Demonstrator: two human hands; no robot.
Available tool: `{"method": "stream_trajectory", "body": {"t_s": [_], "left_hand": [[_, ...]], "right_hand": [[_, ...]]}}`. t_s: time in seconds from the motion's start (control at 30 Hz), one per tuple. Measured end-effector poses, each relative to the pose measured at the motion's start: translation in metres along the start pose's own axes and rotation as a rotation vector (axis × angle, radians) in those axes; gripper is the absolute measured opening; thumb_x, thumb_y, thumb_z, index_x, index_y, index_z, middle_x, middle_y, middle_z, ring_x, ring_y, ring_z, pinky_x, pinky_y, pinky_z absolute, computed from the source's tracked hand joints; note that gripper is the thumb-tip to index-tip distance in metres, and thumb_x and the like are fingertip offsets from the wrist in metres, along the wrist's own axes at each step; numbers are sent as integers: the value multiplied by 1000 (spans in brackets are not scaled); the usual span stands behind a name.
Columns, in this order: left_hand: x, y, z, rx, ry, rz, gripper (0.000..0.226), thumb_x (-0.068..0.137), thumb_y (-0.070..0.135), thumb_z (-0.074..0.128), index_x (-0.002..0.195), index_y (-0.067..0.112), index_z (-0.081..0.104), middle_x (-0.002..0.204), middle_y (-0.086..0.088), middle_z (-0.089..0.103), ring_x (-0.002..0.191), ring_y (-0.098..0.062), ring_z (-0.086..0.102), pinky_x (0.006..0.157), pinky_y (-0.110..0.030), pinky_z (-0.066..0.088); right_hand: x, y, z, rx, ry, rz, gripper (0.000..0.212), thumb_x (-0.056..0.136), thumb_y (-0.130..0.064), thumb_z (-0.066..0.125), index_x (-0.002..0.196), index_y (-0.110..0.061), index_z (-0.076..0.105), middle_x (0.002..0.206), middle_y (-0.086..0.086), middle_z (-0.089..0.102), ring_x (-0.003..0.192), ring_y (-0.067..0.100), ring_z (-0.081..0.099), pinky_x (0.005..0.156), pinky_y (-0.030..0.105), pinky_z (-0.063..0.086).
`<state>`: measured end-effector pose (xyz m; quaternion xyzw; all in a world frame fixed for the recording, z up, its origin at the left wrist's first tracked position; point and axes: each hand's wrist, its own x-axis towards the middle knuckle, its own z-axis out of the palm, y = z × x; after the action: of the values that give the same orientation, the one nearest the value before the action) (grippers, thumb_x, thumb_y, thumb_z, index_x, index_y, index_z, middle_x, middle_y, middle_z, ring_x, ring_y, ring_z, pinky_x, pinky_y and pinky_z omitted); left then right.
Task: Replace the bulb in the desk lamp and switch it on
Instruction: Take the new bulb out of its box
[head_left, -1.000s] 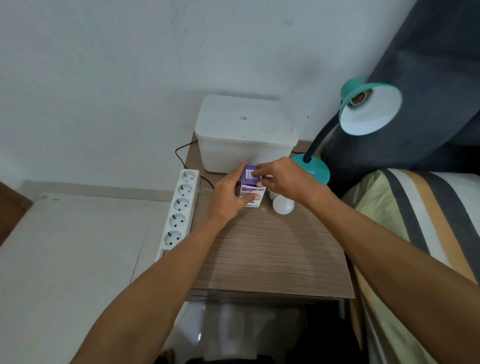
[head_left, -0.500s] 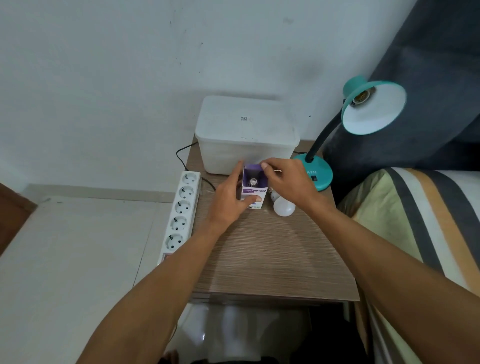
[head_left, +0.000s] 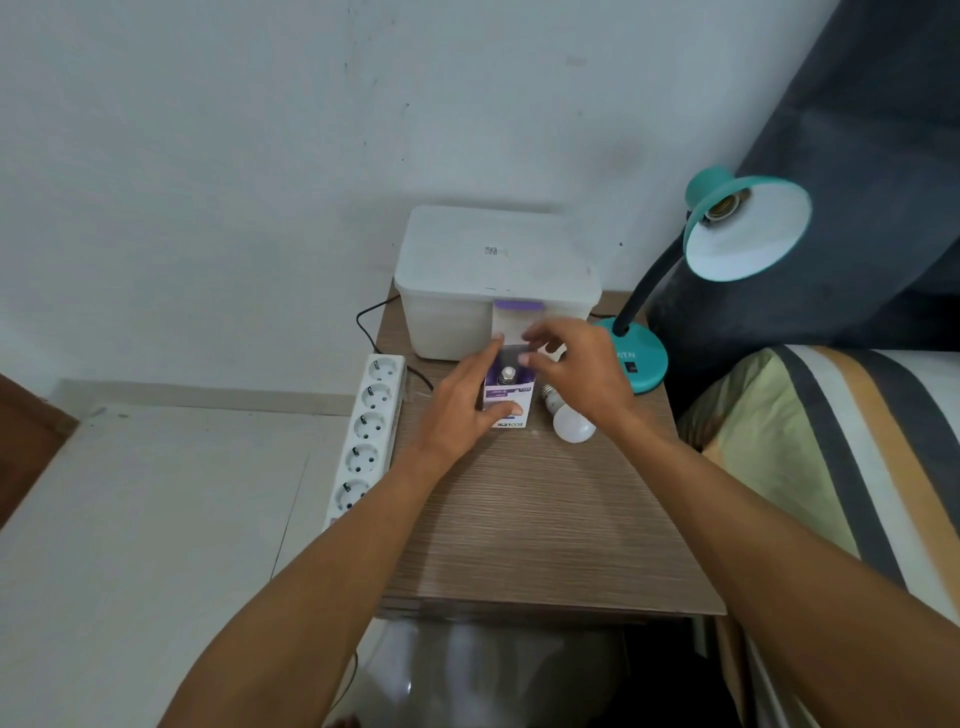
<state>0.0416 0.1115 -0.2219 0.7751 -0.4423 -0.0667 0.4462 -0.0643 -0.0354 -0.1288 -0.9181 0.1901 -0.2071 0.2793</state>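
A teal desk lamp stands at the table's far right, its shade turned toward me with a bare socket inside. A purple and white bulb box stands upright on the wooden table. My left hand grips its left side. The top flap is raised, and a bulb's metal base shows inside. My right hand hovers over the opening with fingers spread, touching the flap. A loose white bulb lies on the table just right of the box, under my right wrist.
A white lidded plastic container sits behind the box against the wall. A white power strip runs along the table's left edge, with a black cord behind. A striped bed and a dark cushion border the right side.
The box's top flap went from shut to raised, exposing the bulb's base. My right hand lifted from the box top to just above the opening. My left hand kept its grip.
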Motion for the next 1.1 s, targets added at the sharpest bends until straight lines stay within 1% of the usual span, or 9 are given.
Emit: {"method": "stream_trajectory", "body": {"t_s": [0.07, 0.2, 0.37, 0.53, 0.63, 0.7, 0.8, 0.97, 1.1], "left_hand": [[0, 0, 0, -9, -8, -4, 98, 78, 24, 87, 159, 26, 32, 140, -1, 58, 123, -10, 56, 105, -24, 46], [-1, 0, 0, -34, -9, -9, 102, 76, 22, 89, 160, 27, 30, 136, 0, 60, 119, -9, 58, 104, -29, 50], [1, -5, -2, -69, -4, 26, 103, 74, 36, 90, 159, 23, 34, 134, -2, 63, 121, -12, 61, 105, -35, 51], [0, -5, -5, -77, 4, 40, 104, 71, 39, 90, 158, 21, 36, 136, -2, 65, 123, -13, 61, 106, -29, 49], [0, -3, -5, -78, 10, 29, 105, 70, 37, 92, 158, 20, 37, 137, -2, 65, 123, -11, 60, 106, -21, 47], [1, -2, -4, -84, 0, 22, 105, 70, 36, 92, 158, 21, 36, 136, -2, 64, 124, -11, 60, 107, -24, 48], [2, -4, -3, -89, -15, 25, 106, 71, 37, 92, 158, 22, 35, 136, -2, 64, 124, -12, 60, 107, -32, 49], [4, -3, 0, -89, -19, 17, 106, 72, 36, 91, 159, 26, 33, 134, 0, 64, 120, -12, 61, 104, -35, 52], [5, -3, 1, -101, -17, 7, 105, 71, 34, 92, 158, 25, 34, 138, 0, 63, 124, -12, 61, 104, -38, 53]], "right_hand": [[-1, 0, -4, -30, -192, -25, 35, 82, -24, 79, 116, -18, 73, 105, -5, 75, 90, 4, 60, 84, 30, 54], [9, -1, -5, -36, -321, -45, 35, 85, -16, 76, 120, -19, 72, 112, -1, 75, 92, -1, 58, 80, 16, 42], [20, 1, -3, -172, -464, -98, 39, 84, -19, 77, 122, -27, 71, 112, -4, 75, 95, 6, 66, 82, 23, 52], [18, 1, 8, -226, -418, -143, 36, 84, -24, 76, 119, -30, 72, 102, -4, 75, 92, 15, 66, 73, 28, 50], [10, 7, 11, -170, -327, -138, 31, 86, -25, 73, 117, -32, 72, 91, -7, 72, 87, 13, 54, 69, 29, 45], [3, 10, 12, -150, -261, -128, 32, 88, -26, 72, 120, -30, 71, 89, -6, 70, 86, 12, 47, 67, 25, 36], [-4, 14, 14, -74, -192, -116, 31, 88, -29, 72, 118, -28, 71, 91, -8, 71, 86, 12, 47, 66, 19, 33], [-9, 13, 6, 68, -35, -45, 29, 86, -35, 74, 114, -26, 71, 96, -10, 70, 89, 13, 53, 73, 30, 46], [-7, 5, -1, 60, -27, -70, 32, 87, -35, 73, 117, -24, 69, 97, -14, 64, 96, 11, 55, 76, 32, 52]]}}
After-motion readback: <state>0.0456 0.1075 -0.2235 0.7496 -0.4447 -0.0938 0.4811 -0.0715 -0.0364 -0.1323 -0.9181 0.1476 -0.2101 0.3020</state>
